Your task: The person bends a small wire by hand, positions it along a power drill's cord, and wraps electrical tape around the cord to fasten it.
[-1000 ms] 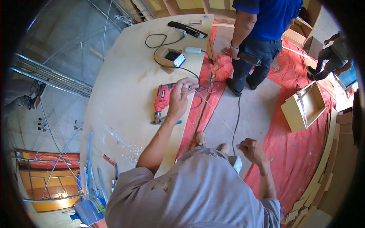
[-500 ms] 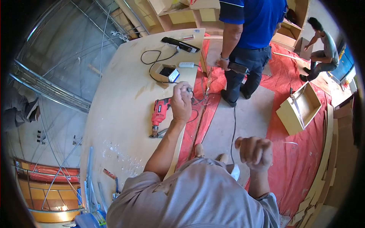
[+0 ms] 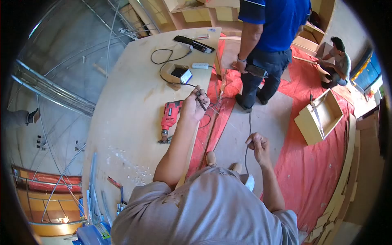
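Beside the red drill [image 3: 170, 115] on the tabletop [image 3: 126, 100], the left hand [image 3: 192, 107] had its fingers curled round a small dark piece [image 3: 200, 99], perhaps metal; a light, steady pinch suited it. The right hand's [image 3: 261, 150] fingers were loosely closed, contents unclear.

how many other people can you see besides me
3: a person in blue standing right of the table, a crouched person at far right, and one at the left edge, only a leg showing
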